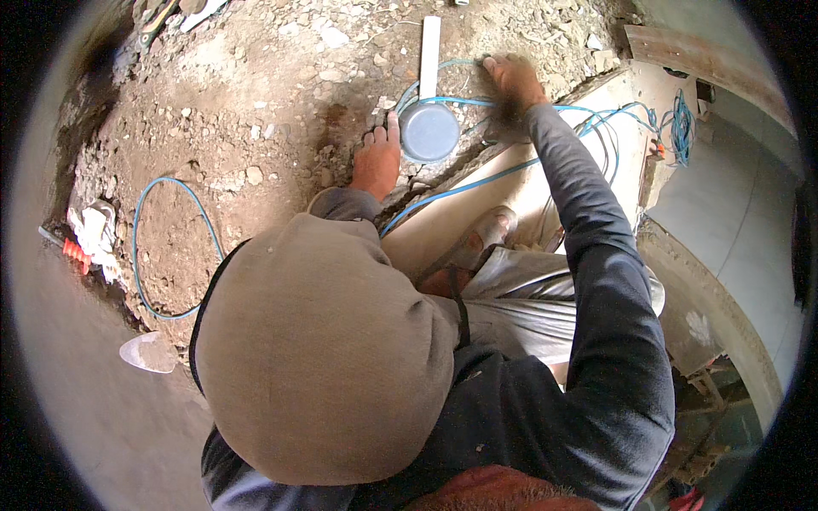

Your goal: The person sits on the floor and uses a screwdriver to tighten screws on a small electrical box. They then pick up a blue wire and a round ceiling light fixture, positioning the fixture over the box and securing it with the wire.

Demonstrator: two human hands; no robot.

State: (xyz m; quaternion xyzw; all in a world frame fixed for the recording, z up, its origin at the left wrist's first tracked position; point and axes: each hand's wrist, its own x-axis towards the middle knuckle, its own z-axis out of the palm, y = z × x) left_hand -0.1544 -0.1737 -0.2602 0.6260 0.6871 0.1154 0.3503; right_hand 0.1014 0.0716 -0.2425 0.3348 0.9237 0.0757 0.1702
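My left hand (375, 166) rests low on the stony ground, open with its fingers stretched, the index finger beside the rim of a round grey-blue lid-like disc (429, 133). Nothing shows in its grasp. On the far side of the disc, my right hand (515, 81) is curled and partly blurred, with a thin blue cable (467, 100) running in at its fingers. The cable loops around the disc and goes off right. A white flat strip (430, 55) stands out from the disc's far edge. Brown rounded cloth (324, 358) hides much of my left arm.
A pale board edge (460, 200) runs diagonally beside the dug soil, with a sandalled foot (490, 234) on it. A cable coil (682, 128) lies at right. On the left are a loose cable loop (135, 247), a trowel blade (149, 352) and a red-handled tool (77, 254).
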